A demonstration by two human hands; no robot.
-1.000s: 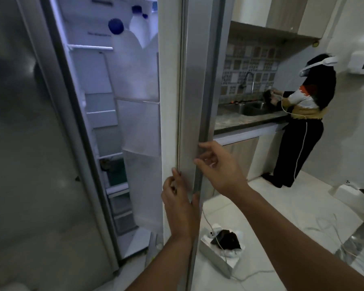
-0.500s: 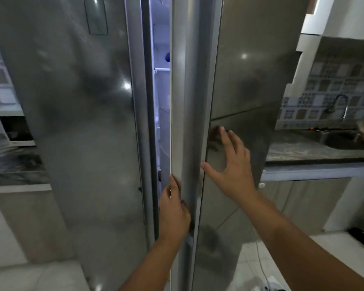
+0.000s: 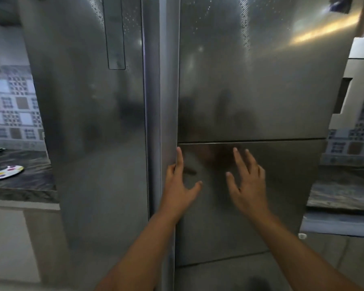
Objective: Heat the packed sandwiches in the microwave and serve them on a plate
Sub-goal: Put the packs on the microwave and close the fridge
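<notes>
A person stood close before a steel fridge, both bare forearms reaching up from the bottom edge of the view. The left hand lay with straight fingers along the inner edge of the right door, its thumb spread out to the side, gripping nothing. The right hand was spread open with fingers apart over the lower panel of that door; whether the palm touched the steel could not be told. The two doors met at a narrow vertical seam with no gap showing, so the fridge's inside was hidden, and no sandwiches or microwave could be seen. A dim, blurred reflection darkened the door above the hands. On the dark counter to the left, a pale plate with coloured spots lay cut off by the frame edge, something thin resting across it that was too blurred to name. Patterned wall tiles showed behind that counter, and another counter edged in at right.
</notes>
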